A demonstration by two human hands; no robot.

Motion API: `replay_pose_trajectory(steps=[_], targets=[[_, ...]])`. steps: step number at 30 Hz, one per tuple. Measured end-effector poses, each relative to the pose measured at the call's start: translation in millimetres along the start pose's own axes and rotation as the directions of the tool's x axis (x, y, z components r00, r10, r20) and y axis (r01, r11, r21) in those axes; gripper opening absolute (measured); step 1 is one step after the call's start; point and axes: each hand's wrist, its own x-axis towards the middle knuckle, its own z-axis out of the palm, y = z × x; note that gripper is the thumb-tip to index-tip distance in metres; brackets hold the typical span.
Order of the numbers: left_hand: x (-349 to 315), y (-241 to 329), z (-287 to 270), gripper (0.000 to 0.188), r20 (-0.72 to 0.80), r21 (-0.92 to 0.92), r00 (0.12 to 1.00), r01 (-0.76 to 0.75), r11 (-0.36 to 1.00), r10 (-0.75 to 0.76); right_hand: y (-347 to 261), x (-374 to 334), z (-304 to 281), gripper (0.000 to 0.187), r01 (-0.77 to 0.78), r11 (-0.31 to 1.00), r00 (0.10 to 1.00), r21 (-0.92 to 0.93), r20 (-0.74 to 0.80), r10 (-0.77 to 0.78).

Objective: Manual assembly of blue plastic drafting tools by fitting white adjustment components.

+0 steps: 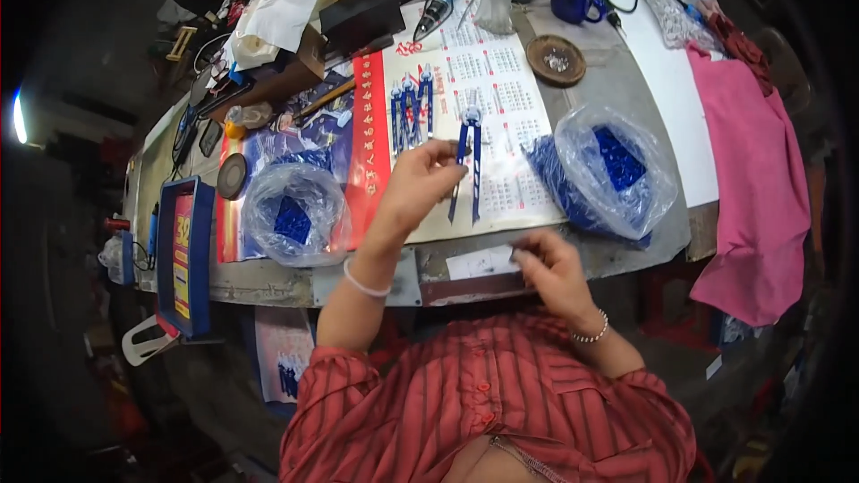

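My left hand (pixel 422 183) is over the calendar sheet, its thumb and fingers closed on the left strip of a two-legged blue piece (pixel 476 165). That piece has a clear or silvery head and two long, narrow blue legs with white marks. Near the table's front edge, my right hand (pixel 557 273) has its thumb and index finger pressed together. A small dark spot shows at those fingertips, too small to name. Several similar blue pieces (pixel 412 112) lie side by side on the calendar sheet (pixel 510 80), beyond my left hand.
Clear plastic bags of blue pieces stand at left (pixel 255 206) and right (pixel 658 179). A round brown dish (pixel 557 61) and blue mug (pixel 573 2) are farther back. A blue tray (pixel 204 250) is at the left edge; pink cloth (pixel 756 206) hangs at right. A white card (pixel 483 262) lies in front.
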Motion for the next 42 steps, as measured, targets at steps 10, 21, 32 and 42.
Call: replay_pose_trajectory(steps=[10,21,32,42], targets=[[-105,-29,20,0.024,-0.011,-0.284,0.999,0.040,0.958,-0.046,-2,6,34,0.020,-0.182,0.946,0.963,0.268,0.245,0.115],[-132,-45,17,0.047,0.146,-0.480,0.989,0.057,0.876,0.015,-14,-2,11,0.015,0.169,0.943,0.874,-0.288,0.486,-0.008],[-138,-38,41,0.027,0.558,0.336,0.828,-0.289,0.896,0.057,-57,-15,-4,0.009,0.842,-0.049,0.521,-0.538,0.832,-0.189],[-142,-44,55,0.031,0.365,-0.323,0.916,0.296,0.899,-0.170,-54,55,-155,0.016,0.002,0.142,0.925,-0.990,-0.052,-0.376]])
